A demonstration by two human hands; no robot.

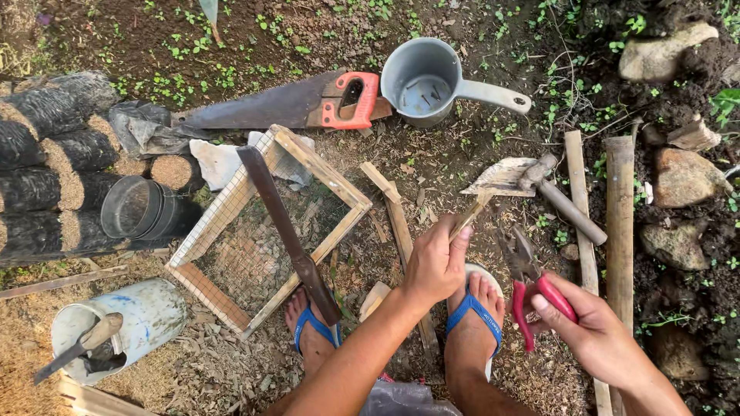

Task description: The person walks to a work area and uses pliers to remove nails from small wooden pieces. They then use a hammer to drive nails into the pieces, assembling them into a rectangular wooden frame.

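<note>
Arms: bare, no sleeves
Left hand: ungloved
Right hand: ungloved
Feet: blue-strapped flip-flops

Single head-worn view, straight down and close over both hands, feet and littered ground.

No labels, signs or screens are visible. At the bottom centre of the frame lies what may be a grey plastic bag, partly cut off.

Soft, even daylight; faint shadows; sharp focus; slight wide-angle bending at the edges.
</note>
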